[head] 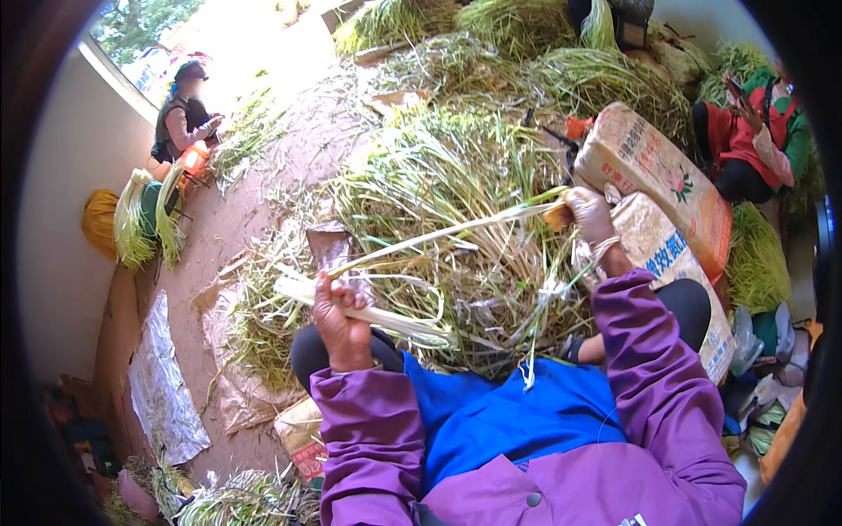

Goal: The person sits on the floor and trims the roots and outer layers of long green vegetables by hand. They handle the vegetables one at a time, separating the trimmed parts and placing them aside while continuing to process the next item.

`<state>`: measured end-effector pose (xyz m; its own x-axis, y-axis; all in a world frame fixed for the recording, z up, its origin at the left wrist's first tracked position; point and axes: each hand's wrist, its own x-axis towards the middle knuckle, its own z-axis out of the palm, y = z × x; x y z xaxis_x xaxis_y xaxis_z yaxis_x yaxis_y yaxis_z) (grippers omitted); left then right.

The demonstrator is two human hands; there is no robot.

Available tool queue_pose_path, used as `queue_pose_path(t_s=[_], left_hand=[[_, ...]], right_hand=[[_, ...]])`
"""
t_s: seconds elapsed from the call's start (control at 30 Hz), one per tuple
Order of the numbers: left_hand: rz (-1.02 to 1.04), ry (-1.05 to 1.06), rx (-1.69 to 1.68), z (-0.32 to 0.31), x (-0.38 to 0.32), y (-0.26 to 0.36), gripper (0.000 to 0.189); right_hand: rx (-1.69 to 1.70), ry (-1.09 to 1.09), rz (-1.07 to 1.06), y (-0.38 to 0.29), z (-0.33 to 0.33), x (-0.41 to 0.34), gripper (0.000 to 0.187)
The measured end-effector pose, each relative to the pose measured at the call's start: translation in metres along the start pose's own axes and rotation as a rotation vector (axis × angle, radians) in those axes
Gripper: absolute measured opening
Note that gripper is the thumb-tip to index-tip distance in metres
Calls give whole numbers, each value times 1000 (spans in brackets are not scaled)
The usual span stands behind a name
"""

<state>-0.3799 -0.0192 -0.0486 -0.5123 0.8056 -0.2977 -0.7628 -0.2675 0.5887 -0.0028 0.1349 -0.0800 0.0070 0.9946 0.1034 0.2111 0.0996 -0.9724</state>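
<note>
My left hand (pixel 342 322) is closed around a bundle of pale peeled stalks (pixel 395 323), held low over my left knee. From it one long stalk (pixel 441 231) runs up and right to my right hand (pixel 585 214), which grips its far end together with a small yellow-brown piece (pixel 556 217). What that piece is I cannot tell. The right hand seems gloved, with a band at the wrist. Beneath both hands spreads a large heap of green, leafy stalks (pixel 460 177) with dry trimmings. A blue cloth (pixel 520 421) covers my lap.
Printed woven sacks (pixel 658 177) lie at my right. A seated person (pixel 184 118) is at the upper left, beside draped pale stalks (pixel 135 217); another person (pixel 756 131) sits at the upper right holding a phone. More stalk heaps (pixel 520 26) stand behind. A silvery sheet (pixel 164 388) lies left.
</note>
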Motion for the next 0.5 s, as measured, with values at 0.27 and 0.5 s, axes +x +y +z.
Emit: queue_pose_path(t_s=[0.27,0.5], left_hand=[[96,-21,-120,-9,7,26,15],[-142,-152,-34,13,-13,-35,17]], right_hand=[[-325,-213,473,-3,-66,22,23],[424,-843,464,-41,70,-70,39]])
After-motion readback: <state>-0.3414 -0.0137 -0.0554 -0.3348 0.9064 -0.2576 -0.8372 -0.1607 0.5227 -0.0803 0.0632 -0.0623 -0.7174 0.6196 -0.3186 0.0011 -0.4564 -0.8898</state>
